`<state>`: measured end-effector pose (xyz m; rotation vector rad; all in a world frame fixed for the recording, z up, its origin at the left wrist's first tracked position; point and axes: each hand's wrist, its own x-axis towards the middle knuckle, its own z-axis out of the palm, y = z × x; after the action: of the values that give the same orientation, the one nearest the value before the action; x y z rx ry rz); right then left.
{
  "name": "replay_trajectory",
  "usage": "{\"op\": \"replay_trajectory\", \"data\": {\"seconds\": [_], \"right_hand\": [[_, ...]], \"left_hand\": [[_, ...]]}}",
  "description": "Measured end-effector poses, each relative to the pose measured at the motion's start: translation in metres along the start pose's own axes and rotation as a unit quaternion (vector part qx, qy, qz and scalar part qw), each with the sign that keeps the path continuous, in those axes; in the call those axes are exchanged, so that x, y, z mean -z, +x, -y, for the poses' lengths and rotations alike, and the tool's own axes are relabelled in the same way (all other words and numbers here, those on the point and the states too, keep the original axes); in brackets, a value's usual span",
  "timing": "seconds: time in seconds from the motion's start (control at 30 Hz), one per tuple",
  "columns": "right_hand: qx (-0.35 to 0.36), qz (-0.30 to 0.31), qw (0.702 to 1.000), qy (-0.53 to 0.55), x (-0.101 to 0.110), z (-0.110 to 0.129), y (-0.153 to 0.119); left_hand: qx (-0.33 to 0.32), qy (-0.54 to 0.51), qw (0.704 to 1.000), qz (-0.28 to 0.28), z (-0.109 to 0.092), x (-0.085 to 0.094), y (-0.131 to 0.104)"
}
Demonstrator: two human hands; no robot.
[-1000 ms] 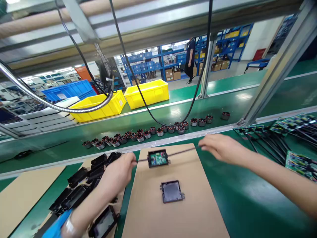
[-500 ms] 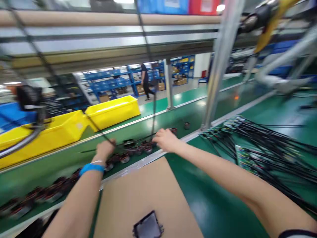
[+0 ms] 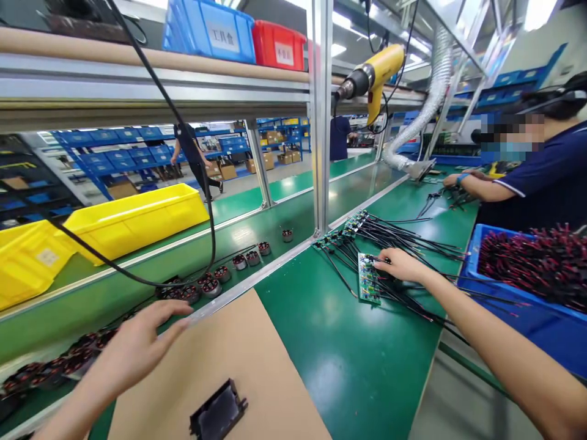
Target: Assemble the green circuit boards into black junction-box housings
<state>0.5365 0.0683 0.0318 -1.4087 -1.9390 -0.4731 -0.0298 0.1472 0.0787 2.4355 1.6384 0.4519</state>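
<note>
My left hand (image 3: 144,336) hovers over the left edge of the cardboard sheet (image 3: 257,366), fingers apart and holding nothing. A black square housing (image 3: 219,412) lies on the cardboard. Copper-wound motor parts (image 3: 210,285) line the strip behind it, several of them just beyond my left hand. On the right, my right hand (image 3: 398,264) is closed at a green circuit board panel (image 3: 368,284), its fingertips pinching a black part or cable at the panel's upper edge. Black cables (image 3: 408,235) with small boards spread out around that hand.
Yellow bins (image 3: 137,217) stand behind the strip at left. A metal post (image 3: 320,134) rises mid-view, with a heat gun (image 3: 378,73) hanging beside it. A blue crate of wires (image 3: 474,293) sits at right, near a seated person (image 3: 541,177). A black cable (image 3: 211,226) loops down at left.
The view has swung right. My right hand has moved from the motor parts to the circuit board panel. My left hand has drawn back from the motor parts and opened over the cardboard.
</note>
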Motion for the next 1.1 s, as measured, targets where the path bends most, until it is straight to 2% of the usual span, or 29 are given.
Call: {"op": "replay_trajectory", "data": {"seconds": [0.1,0.17,0.23,0.3,0.37,0.43,0.53,0.57,0.63,0.7,0.73,0.8,0.87,1.0,1.03,1.1], "right_hand": [[-0.010,0.014,0.999,0.027,0.009,0.023,-0.002],[-0.021,0.012,0.999,0.042,0.020,0.055,0.004],[-0.028,0.001,0.998,0.062,0.032,0.096,0.012],[-0.036,-0.030,0.993,0.105,0.045,0.137,0.020],[-0.036,-0.038,0.985,0.167,0.059,0.169,0.025],[-0.019,-0.019,0.969,0.246,0.073,0.186,0.027],[-0.016,0.011,0.948,0.317,0.080,0.190,0.029],[-0.023,0.035,0.950,0.310,0.077,0.189,0.030],[-0.026,0.122,0.953,0.275,0.063,0.190,0.035],[-0.016,0.221,0.939,0.262,0.043,0.196,0.042],[-0.015,0.251,0.931,0.265,0.033,0.200,0.046],[-0.031,0.265,0.926,0.268,0.019,0.209,0.055],[-0.062,0.241,0.935,0.252,0.012,0.218,0.064],[-0.114,0.205,0.950,0.206,0.012,0.234,0.076],[-0.111,0.213,0.948,0.207,0.013,0.238,0.079],[-0.101,0.265,0.928,0.244,0.019,0.244,0.084]], "left_hand": [[-0.087,-0.094,0.991,0.029,-0.067,-0.017,-0.022],[-0.121,-0.167,0.977,0.056,-0.113,-0.031,-0.031],[-0.163,-0.261,0.947,0.092,-0.156,-0.047,-0.034],[-0.199,-0.335,0.914,0.115,-0.189,-0.062,-0.032],[-0.202,-0.389,0.893,0.104,-0.205,-0.072,-0.028],[-0.187,-0.424,0.883,0.072,-0.204,-0.075,-0.025],[-0.176,-0.431,0.885,0.025,-0.184,-0.064,-0.025],[-0.175,-0.426,0.887,0.011,-0.176,-0.057,-0.026],[-0.177,-0.420,0.890,-0.020,-0.165,-0.043,-0.029],[-0.182,-0.418,0.889,-0.048,-0.157,-0.030,-0.031],[-0.182,-0.421,0.886,-0.064,-0.155,-0.025,-0.031],[-0.171,-0.433,0.879,-0.103,-0.152,-0.019,-0.033],[-0.144,-0.483,0.854,-0.127,-0.153,-0.019,-0.038],[-0.065,-0.656,0.742,-0.120,-0.172,-0.033,-0.052],[-0.034,-0.661,0.738,-0.134,-0.179,-0.037,-0.054],[0.028,-0.630,0.758,-0.169,-0.186,-0.042,-0.054]]}}
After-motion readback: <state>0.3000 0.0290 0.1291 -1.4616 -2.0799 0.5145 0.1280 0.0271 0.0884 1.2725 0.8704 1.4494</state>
